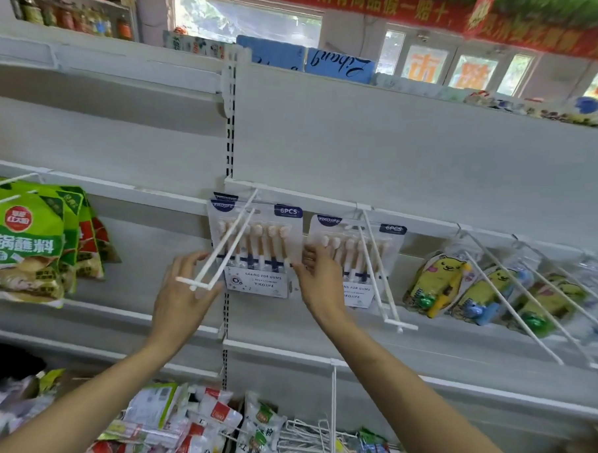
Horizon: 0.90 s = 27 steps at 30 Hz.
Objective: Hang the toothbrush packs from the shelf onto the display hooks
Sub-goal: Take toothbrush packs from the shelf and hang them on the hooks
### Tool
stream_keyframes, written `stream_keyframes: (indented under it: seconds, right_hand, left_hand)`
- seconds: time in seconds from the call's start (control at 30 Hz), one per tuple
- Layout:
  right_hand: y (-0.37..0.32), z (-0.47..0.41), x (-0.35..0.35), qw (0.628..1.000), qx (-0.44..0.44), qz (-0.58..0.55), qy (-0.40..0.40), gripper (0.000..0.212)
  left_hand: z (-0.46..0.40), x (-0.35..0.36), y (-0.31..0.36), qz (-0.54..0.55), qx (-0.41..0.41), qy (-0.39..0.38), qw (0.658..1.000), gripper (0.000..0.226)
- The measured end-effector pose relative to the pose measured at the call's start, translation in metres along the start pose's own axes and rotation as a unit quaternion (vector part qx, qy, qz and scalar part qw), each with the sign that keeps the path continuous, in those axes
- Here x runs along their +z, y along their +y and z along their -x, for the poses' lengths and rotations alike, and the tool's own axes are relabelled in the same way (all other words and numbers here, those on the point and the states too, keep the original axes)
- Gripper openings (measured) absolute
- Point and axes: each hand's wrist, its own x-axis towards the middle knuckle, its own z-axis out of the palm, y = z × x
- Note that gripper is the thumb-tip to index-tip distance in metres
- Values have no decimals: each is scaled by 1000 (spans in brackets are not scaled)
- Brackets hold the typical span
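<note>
White shelving carries two hung toothbrush packs [255, 248] between green sauce bags [26, 245] and yellow bear packs [439, 287], both hands' fingers [202, 292] spread, gripping nothing.

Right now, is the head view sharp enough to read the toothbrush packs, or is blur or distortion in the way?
Head view: toothbrush packs centre readable, "6PCS" legible; edges smeared, kids' packs soft; wide-angle bends the shelf rail; lighting even, no glare.

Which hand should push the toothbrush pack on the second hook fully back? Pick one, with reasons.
Right hand: it likely already touches the pack hanging on that hook. The left hand sits open beneath the neighbouring hook's tip.
</note>
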Motion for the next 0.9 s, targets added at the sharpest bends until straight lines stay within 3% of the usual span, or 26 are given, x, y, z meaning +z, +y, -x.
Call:
stream_keyframes:
  seconds: [0.13, 0.27, 0.37, 0.5, 0.9]
  right_hand:
    - [27, 33, -24, 992, -45, 108, -38, 39]
    - [64, 64, -65, 961, -104, 227, -122, 45]
    - [85, 93, -106, 933, -131, 307, -139, 47]
    - [113, 130, -167, 932, -120, 322, -113, 47]
    - [196, 228, -382, 921, -114, 371, -33, 54]
  left_hand:
    - [15, 5, 24, -64, 139, -82, 985, 45]
    - [30, 28, 58, -74, 278, -158, 945, 45]
    - [42, 54, 90, -45, 305, -212, 927, 47]
    - [59, 89, 139, -27, 359, -251, 898, 50]
    - [149, 191, 329, 5, 436, -265, 860, 50]
